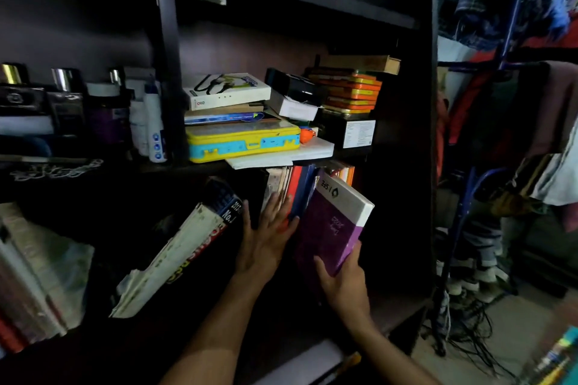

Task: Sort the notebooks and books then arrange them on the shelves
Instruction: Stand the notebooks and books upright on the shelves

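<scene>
Right hand (342, 283): grip clamped on purple diary (328, 228), tilted into lower shelf.
Left hand (269, 234): fingers straight, apart, pressing upright books (297, 187); dark shelf unit (403, 228), clothes rack (506, 78) beside.

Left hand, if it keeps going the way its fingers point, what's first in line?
The left hand lies flat, fingers pointing up and into the lower shelf. They already touch the row of upright books, so those come first. The purple diary in the right hand sits just beside that line.

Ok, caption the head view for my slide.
Right hand slots a purple diary beside upright books steadied by the left hand.
</scene>
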`<state>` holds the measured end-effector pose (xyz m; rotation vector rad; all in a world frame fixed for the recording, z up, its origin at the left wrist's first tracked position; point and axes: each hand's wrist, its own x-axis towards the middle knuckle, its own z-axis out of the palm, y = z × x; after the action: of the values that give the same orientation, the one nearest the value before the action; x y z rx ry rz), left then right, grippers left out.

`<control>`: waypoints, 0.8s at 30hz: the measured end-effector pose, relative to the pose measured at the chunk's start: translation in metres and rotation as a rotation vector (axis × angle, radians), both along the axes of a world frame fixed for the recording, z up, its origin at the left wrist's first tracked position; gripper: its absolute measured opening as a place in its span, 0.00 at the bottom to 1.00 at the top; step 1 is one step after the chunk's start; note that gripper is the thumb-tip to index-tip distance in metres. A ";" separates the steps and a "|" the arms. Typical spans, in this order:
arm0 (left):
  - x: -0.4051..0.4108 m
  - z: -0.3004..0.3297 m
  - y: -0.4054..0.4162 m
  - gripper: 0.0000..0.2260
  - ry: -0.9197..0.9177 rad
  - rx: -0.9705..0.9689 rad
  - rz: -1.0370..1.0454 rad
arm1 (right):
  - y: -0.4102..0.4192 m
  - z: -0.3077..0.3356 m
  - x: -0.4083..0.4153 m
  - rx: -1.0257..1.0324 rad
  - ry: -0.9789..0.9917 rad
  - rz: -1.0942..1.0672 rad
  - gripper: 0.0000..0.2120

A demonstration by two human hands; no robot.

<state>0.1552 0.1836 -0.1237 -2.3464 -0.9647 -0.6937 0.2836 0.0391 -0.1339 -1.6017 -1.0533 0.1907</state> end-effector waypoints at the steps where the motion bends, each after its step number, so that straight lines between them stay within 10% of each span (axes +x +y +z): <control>1: 0.003 -0.005 0.008 0.35 0.033 0.011 0.067 | 0.004 -0.005 0.002 -0.003 -0.008 0.017 0.29; 24: -0.033 0.004 0.030 0.35 -0.168 0.081 0.184 | 0.007 -0.013 0.009 -0.026 -0.228 0.162 0.29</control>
<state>0.1226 0.2131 -0.1199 -2.1229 -1.1851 -0.8490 0.2928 0.0458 -0.1464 -1.5883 -1.3627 0.1327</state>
